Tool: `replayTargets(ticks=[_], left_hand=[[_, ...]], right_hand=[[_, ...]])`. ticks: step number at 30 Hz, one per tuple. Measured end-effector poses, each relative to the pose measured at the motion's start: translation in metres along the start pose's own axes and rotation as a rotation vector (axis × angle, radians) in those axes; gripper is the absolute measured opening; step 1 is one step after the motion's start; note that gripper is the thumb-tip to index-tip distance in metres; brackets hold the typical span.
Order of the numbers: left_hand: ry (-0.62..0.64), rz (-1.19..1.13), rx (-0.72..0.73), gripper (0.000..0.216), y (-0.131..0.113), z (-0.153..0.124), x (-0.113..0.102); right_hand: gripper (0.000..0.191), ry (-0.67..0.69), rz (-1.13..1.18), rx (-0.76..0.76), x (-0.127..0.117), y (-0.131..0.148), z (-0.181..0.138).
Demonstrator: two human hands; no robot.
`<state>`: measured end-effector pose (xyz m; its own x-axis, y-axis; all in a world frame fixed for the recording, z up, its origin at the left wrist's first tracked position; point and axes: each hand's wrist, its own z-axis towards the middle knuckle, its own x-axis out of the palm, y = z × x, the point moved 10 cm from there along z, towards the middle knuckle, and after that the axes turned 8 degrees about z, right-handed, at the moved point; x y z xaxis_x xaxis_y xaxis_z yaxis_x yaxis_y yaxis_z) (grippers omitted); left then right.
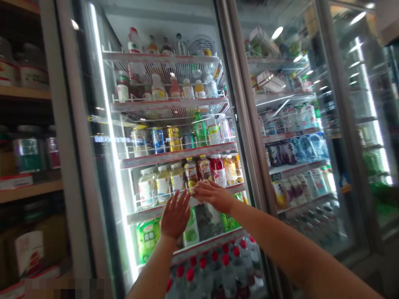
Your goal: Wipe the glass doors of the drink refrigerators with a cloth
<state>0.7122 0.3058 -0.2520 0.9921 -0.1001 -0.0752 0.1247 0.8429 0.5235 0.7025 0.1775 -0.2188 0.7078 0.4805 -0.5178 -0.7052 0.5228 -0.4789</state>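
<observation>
Both my hands are raised in front of the glass door of a lit drinks fridge. My left hand (176, 214) is open, its fingers apart and pointing up, before the lower shelves. To its right, my right hand (215, 195) reaches leftward with its fingers stretched out flat, its fingertips close to those of my left hand. Something small and pale shows by the right fingertips, too blurred to name. Behind the hands stand brown tea bottles (191, 170), pale-labelled bottles (147, 187) and a green pack (149, 237). Whether the hands touch the glass I cannot tell.
A metal door frame (246, 104) separates this door from a second fridge section with bottles (288, 118). Red-capped bottles (204, 274) fill the bottom. Cans (173, 139) and a green bottle (199, 129) stand higher. Wooden shelves (28, 92) with jars are at left.
</observation>
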Motion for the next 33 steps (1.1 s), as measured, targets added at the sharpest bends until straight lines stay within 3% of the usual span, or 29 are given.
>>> replayTargets(ticks=[2,6,10,12,15,17,19,22,24,29,31,33], left_hand=[[-0.010,-0.019,-0.011,0.071,0.001,0.001,-0.001],[-0.037,-0.063,-0.027,0.071,0.001,0.001,-0.003],[-0.026,-0.085,-0.044,0.069,0.001,0.000,-0.001],[-0.017,-0.082,-0.052,0.067,0.001,-0.001,0.000],[-0.009,-0.068,-0.060,0.065,0.001,-0.002,0.000],[-0.009,-0.060,-0.061,0.065,0.001,-0.002,-0.001],[-0.011,-0.052,-0.060,0.066,0.001,-0.002,-0.001],[-0.009,-0.047,-0.054,0.065,0.000,-0.003,-0.001],[-0.003,-0.044,-0.052,0.065,0.000,-0.004,0.000],[-0.009,-0.026,-0.083,0.072,0.002,-0.005,0.000],[-0.006,-0.023,-0.098,0.074,0.004,-0.005,0.000],[0.001,-0.022,-0.105,0.074,0.004,-0.005,0.001]], right_hand=[[0.047,-0.015,-0.025,0.024,-0.007,-0.009,-0.004],[0.048,-0.164,-0.094,0.236,-0.014,-0.026,-0.029],[0.045,0.056,-0.037,0.007,0.021,0.013,-0.051],[0.047,0.095,-0.039,-0.002,0.016,0.010,-0.051],[0.053,-0.105,-0.124,0.231,-0.020,-0.028,-0.047],[0.055,-0.222,-0.168,0.343,-0.031,-0.039,-0.058],[0.057,-0.209,-0.167,0.305,-0.017,-0.025,-0.074],[0.052,-0.027,-0.090,0.036,0.020,0.018,-0.091],[0.049,0.010,-0.063,-0.019,0.023,0.023,-0.088],[0.054,-0.305,-0.167,0.376,-0.023,-0.032,-0.055],[0.053,-0.313,-0.167,0.364,-0.014,-0.020,-0.052],[0.052,-0.171,-0.122,0.198,0.015,0.012,-0.054]])
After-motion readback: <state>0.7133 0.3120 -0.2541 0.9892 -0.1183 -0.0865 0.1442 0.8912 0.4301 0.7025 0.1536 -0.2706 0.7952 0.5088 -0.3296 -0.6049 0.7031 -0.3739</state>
